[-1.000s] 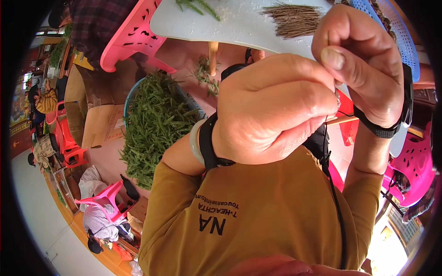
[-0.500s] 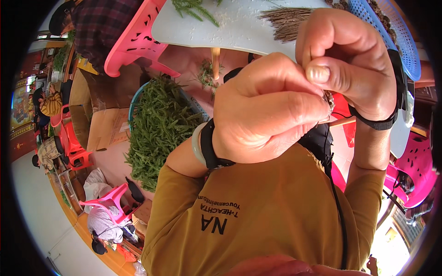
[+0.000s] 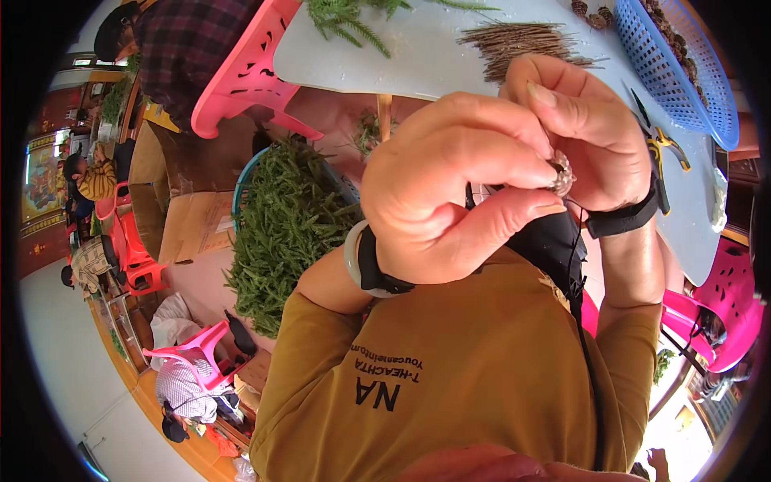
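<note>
My left hand pinches a small pine cone between thumb and fingertips, in front of my chest. Close against it, my right hand is closed, its thumb pressed to the curled index finger just above the cone. Whatever lies in that right pinch is too small or hidden to make out. The fingers cover part of the cone. Beyond both hands, a bundle of thin brown stems lies on the white table.
Pliers with yellow handles and a blue basket of pine cones are on the table's right. Green sprigs lie at its far edge. Left stand a tub heaped with greenery, a cardboard box and a pink chair with a seated person.
My right hand has shifted downward in the picture, its thumb now pointing up and left. More of the pine cone shows between the hands. The pliers have come into sight.
</note>
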Demonstrator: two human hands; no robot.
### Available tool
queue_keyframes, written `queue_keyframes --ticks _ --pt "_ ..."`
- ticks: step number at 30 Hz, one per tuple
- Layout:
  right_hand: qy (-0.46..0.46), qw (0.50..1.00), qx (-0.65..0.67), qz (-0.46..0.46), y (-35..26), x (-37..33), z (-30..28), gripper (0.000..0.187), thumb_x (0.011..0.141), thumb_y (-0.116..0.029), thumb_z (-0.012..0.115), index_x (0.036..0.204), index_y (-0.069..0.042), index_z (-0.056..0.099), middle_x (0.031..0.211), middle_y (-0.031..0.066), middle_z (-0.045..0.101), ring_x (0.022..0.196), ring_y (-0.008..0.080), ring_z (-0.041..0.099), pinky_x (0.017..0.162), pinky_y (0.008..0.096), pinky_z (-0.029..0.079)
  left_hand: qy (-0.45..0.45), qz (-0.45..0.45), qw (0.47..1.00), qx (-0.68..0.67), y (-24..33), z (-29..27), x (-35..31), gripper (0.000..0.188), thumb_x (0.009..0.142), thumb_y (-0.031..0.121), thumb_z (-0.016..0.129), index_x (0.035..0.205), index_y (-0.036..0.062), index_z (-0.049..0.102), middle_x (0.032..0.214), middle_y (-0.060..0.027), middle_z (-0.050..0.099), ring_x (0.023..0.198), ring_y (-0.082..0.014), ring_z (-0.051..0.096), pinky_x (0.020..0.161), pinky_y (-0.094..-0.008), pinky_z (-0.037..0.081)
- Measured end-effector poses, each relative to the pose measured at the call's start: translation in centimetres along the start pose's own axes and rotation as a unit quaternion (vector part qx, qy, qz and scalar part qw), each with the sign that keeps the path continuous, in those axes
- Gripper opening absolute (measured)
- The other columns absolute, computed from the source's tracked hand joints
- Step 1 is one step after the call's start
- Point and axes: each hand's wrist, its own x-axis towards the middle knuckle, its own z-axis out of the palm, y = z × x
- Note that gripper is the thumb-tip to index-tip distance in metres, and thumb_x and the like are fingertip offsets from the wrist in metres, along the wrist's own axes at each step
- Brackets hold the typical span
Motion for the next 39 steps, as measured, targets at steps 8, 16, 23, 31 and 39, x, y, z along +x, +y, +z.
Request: queue_keyframes --ticks 8,16,23,31,39 --pt "-0.059 0.986 0.141 -0.070 1.9 0.0 -1.2 0.013 0.080 -0.010 0.059 0.073 -0.004 0.050 0.072 0.0058 0.055 0.056 0.0083 0.045 0.052 0.0188 0.036 0.132 -0.123 0.960 -0.214 0.7 1.4 -0.4 0.022 0.076 -0.008 0.062 0.094 -0.0042 0.051 0.098 -0.0143 0.052 0.077 -0.0172 0.058 0.059 -0.0275 0.051" --pt "0.045 0.976 -0.033 -0.209 1.6 -0.8 -0.8 0.006 0.079 -0.003 0.059 0.084 -0.001 0.056 0.092 0.0071 0.057 0.063 0.0093 0.048 0.061 0.0214 0.040 0.135 -0.186 0.926 -0.299 0.7 1.6 -0.3 0.023 0.080 -0.003 0.059 0.100 -0.0027 0.046 0.101 -0.0155 0.049 0.074 -0.0195 0.058 0.054 -0.0300 0.054" --pt "0.035 0.894 -0.266 -0.359 0.9 -1.5 -1.0 0.016 0.076 0.003 0.063 0.091 0.002 0.060 0.093 0.0086 0.059 0.069 0.0128 0.053 0.065 0.0241 0.042 0.134 -0.181 0.912 -0.344 0.7 1.4 -0.2 0.024 0.078 -0.009 0.059 0.098 -0.0037 0.047 0.099 -0.0148 0.049 0.077 -0.0185 0.058 0.057 -0.0306 0.055" --pt "-0.013 0.823 -0.422 -0.380 -0.4 -2.2 -0.7 0.011 0.073 0.001 0.066 0.083 0.002 0.062 0.073 0.0070 0.061 0.064 0.0182 0.055 0.058 0.0266 0.043 0.135 -0.233 0.906 -0.328 1.2 1.2 -0.1 0.029 0.078 -0.007 0.061 0.104 -0.0036 0.047 0.099 -0.0128 0.052 0.078 -0.0162 0.058 0.058 -0.0264 0.052" --pt "-0.001 0.808 -0.442 -0.389 0.4 -3.0 -0.6 0.008 0.074 0.000 0.066 0.079 0.000 0.060 0.068 0.0058 0.059 0.057 0.0175 0.053 0.051 0.0271 0.041 0.111 -0.298 0.886 -0.339 1.6 1.0 0.3 0.031 0.078 -0.008 0.061 0.106 -0.0043 0.049 0.098 -0.0097 0.054 0.078 -0.0128 0.057 0.056 -0.0215 0.048"
